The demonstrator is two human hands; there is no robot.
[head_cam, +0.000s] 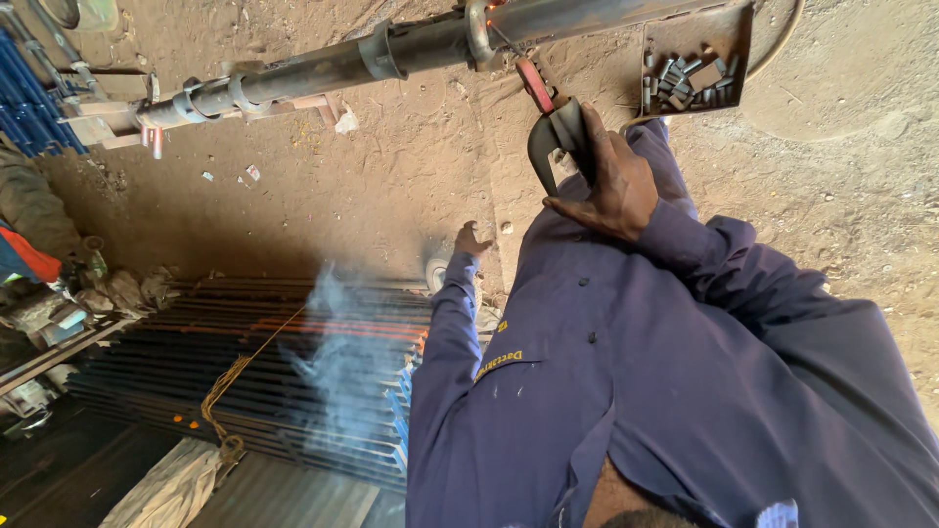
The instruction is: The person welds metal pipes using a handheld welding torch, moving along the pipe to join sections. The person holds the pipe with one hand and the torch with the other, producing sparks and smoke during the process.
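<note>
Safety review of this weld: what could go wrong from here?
1. The right hand is bare on the electrode holder, close to the glowing arc: burn or shock is possible.
2. Smoke drifts near the person: fumes may be inhaled.
3. The tray of small metal pieces hangs tilted off the pipe; pieces could spill.

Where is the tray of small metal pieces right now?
In the head view, the tray of small metal pieces sits at top right, fixed under the long steel pipe, just above the right hand.

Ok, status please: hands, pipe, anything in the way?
Right hand grips welding holder, rod at pipe. Left hand hangs free. Smoke rising; tray of metal bits nearby.
</note>
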